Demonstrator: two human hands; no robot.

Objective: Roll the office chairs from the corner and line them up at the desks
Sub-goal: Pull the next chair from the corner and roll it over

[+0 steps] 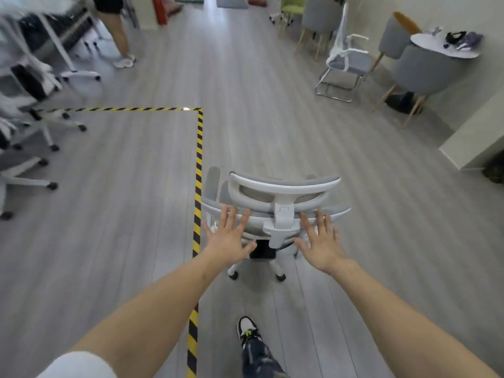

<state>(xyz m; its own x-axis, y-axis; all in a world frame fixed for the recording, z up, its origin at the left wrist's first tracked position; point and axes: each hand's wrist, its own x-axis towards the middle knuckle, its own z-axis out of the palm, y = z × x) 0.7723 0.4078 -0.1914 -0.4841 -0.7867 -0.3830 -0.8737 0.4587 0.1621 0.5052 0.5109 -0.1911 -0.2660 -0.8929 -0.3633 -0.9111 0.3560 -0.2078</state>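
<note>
Head view: grey mesh office chair [275, 211] noted at centre, just right of the hazard tape [198, 170]. Left hand [227, 236] and right hand [321, 241] are held flat, fingers spread, nothing gripped, at the backrest for pushing; contact cannot be confirmed. Parked chairs [35, 118] and desk surface [41, 12] seen at 10 o'clock.

The office chair [275, 211] is white and grey, the floor [272, 132] is grey wood, and the tape [198, 173] has yellow and black stripes.
</note>
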